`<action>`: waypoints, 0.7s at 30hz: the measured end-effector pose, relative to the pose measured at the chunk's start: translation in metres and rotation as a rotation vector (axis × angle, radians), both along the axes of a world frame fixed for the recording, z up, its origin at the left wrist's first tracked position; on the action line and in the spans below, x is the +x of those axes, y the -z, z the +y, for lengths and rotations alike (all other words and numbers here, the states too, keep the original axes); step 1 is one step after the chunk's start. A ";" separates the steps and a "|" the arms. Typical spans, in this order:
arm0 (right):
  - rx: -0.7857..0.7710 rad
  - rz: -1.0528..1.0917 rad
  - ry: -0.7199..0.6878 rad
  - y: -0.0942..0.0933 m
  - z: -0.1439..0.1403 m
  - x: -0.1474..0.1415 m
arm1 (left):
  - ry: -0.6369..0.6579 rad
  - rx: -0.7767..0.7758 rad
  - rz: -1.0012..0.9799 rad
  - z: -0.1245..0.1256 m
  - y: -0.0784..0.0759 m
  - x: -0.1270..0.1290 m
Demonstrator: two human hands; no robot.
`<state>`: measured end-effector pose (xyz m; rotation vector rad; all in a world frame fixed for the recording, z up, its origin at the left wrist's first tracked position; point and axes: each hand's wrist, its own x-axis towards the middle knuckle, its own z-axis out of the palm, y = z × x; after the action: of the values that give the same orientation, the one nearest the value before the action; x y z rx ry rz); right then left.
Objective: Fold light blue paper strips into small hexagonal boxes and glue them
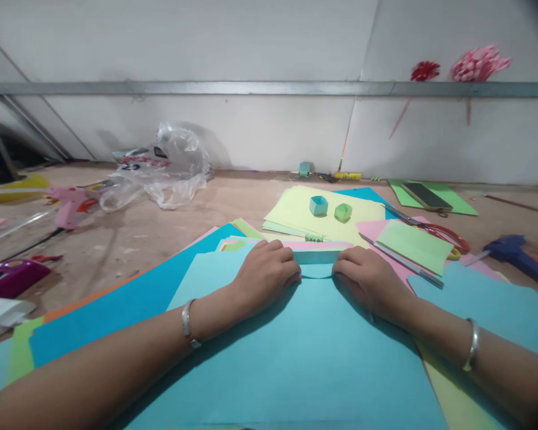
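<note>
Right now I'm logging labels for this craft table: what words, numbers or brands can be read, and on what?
Plastic bag: red and black print, too blurred to read; one dark mark may be digits, but I cannot tell.
Phone: dark screen, no text showing.
Glue guns, pink and blue: no legible marking.
Paper sheets under the hands: plain, no print.
Nothing here reads clearly.

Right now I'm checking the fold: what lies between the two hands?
In the head view, a pale teal folded paper strip spans the gap between the left hand and right hand, both pressing its ends onto the teal sheet.
</note>
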<state>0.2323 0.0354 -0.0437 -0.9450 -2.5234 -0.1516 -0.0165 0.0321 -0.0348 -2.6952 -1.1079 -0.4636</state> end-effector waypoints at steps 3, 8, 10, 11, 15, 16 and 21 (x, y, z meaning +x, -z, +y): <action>-0.160 0.130 0.042 0.001 0.004 0.002 | -0.041 -0.072 -0.024 0.000 0.002 0.002; -0.289 0.210 0.089 0.001 0.008 0.004 | -0.138 -0.255 -0.159 0.002 0.001 0.003; -0.292 0.205 0.115 0.001 0.008 0.004 | -0.183 -0.310 -0.193 0.004 0.000 0.003; -0.295 0.201 0.136 0.001 0.008 0.004 | -0.205 -0.328 -0.200 0.004 0.000 0.003; -0.315 0.176 0.236 0.002 0.007 0.003 | -0.280 -0.355 -0.215 0.007 -0.001 0.004; -0.317 0.167 0.254 0.002 0.007 0.003 | -0.299 -0.361 -0.222 0.007 0.000 0.004; -0.298 0.141 0.290 0.003 0.006 0.002 | -0.334 -0.315 -0.233 0.007 0.002 0.004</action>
<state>0.2340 0.0416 -0.0466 -1.3855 -2.3064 0.2034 -0.0123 0.0393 -0.0364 -2.6730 -1.7957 -0.5973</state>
